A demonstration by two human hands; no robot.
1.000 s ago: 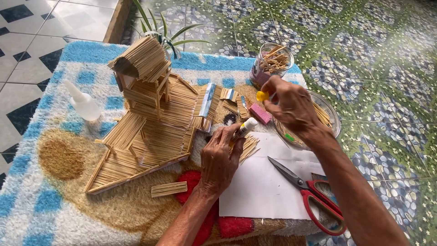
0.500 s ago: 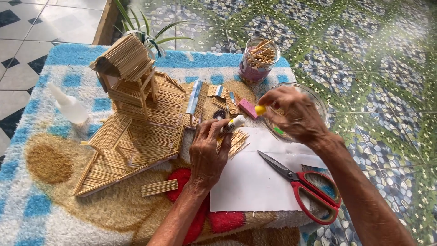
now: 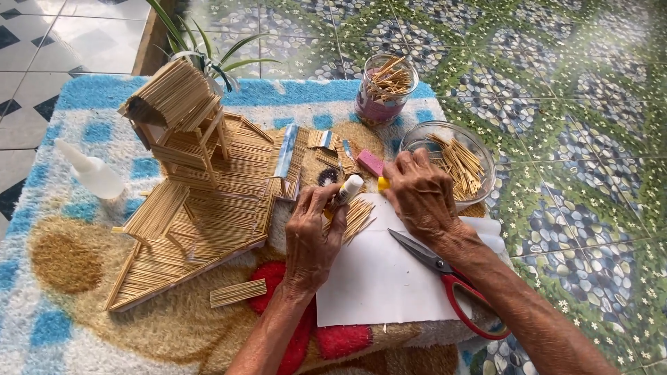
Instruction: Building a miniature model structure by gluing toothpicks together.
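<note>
My left hand [image 3: 311, 236] grips a small white glue tube [image 3: 347, 189], tip pointing up and to the right, over a fan of thin wooden sticks [image 3: 358, 217] lying on a white paper sheet [image 3: 379, 278]. My right hand [image 3: 420, 198] is right beside it, its fingertips pinching a small yellow piece [image 3: 383, 184] close to the tube's tip. A stick-built model house [image 3: 182, 114] stands on its sloping stick base [image 3: 201, 222] to the left of both hands.
Red-handled scissors [image 3: 458, 285] lie on the paper under my right forearm. A glass bowl [image 3: 479, 149] and a jar [image 3: 384, 87] both hold sticks. A pink block [image 3: 370, 163], a white glue bottle [image 3: 90, 173] and a loose stick panel [image 3: 238, 293] lie on the rug.
My right hand has come down from beside the bowl to meet the glue tube with the yellow piece. My left hand keeps the tube over the sticks.
</note>
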